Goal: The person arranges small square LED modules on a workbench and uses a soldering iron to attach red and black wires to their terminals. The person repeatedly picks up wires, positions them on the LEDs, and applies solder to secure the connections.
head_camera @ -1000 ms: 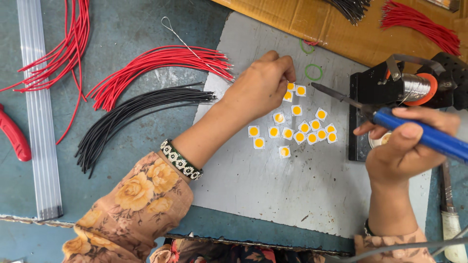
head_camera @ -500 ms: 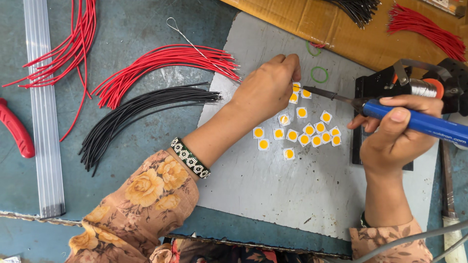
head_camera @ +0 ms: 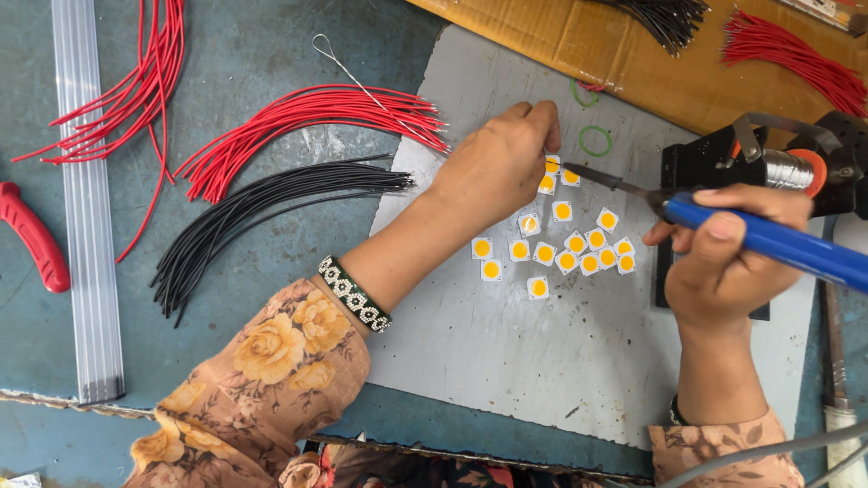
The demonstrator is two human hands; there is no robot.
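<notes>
Solder wire is not discernible; the left hand [head_camera: 499, 167] is curled with its fingertips pressed on a small white chip with a yellow centre [head_camera: 550, 165] at the top of a scattered group [head_camera: 565, 244] on the grey mat [head_camera: 542, 361]. The blue-handled soldering iron [head_camera: 768, 239] is clasped in the right hand [head_camera: 723, 267], its tip touching beside that chip. Bundles of red wires [head_camera: 307, 113] and black wires [head_camera: 271, 194] lie on the bench [head_camera: 226, 45], left of the mat.

Red wires [head_camera: 307, 113] and black wires [head_camera: 262, 203] are lying fanned on the table [head_camera: 244, 45], a red-handled tool [head_camera: 32, 237] sitting beside a clear plastic strip [head_camera: 86, 226].
</notes>
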